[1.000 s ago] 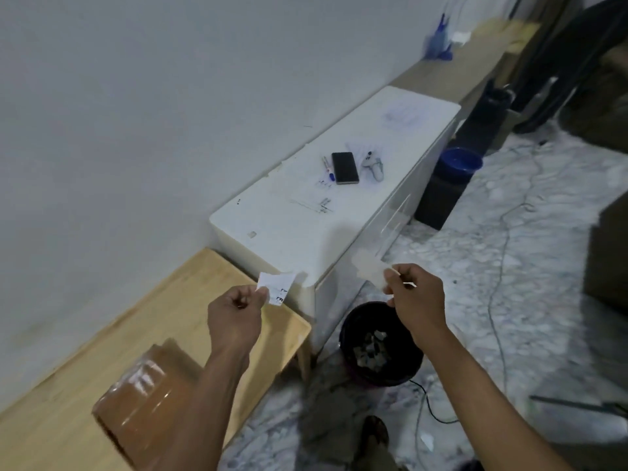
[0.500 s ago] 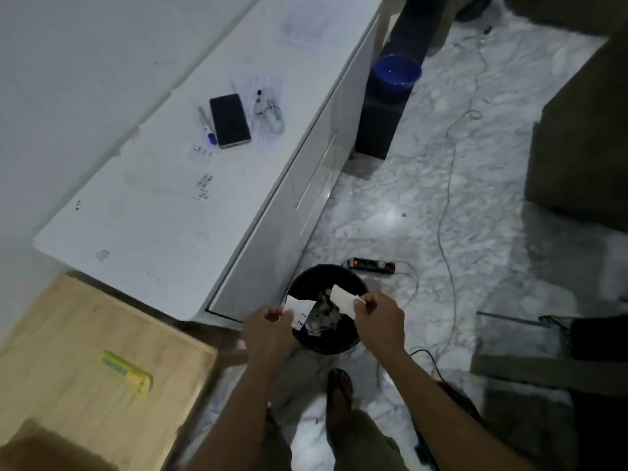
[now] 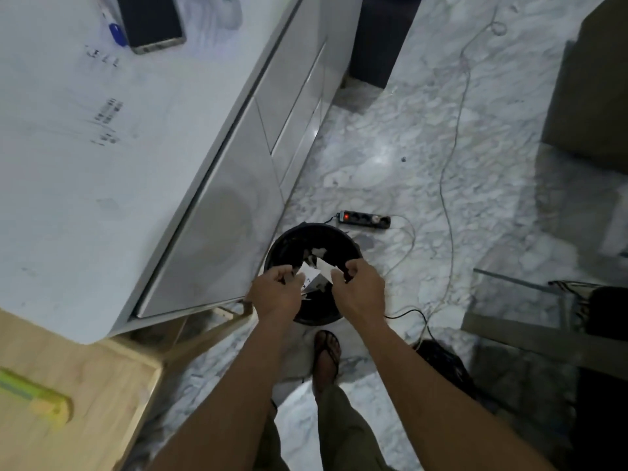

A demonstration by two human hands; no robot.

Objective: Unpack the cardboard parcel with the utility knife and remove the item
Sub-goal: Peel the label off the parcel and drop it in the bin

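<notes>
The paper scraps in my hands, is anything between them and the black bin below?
Nothing visible. The left hand and right hand hold the paper scraps directly over the open black bin, which already holds scraps.

A round black plastic bin [image 3: 282,244] is seen on white grey-veined marble floor [image 3: 390,130]; beside it, a glossy white cabinet [image 3: 102,164].

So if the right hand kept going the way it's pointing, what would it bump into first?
Probably the round black plastic bin: the right hand, pinching a white paper scrap, hovers over its open mouth.
</notes>
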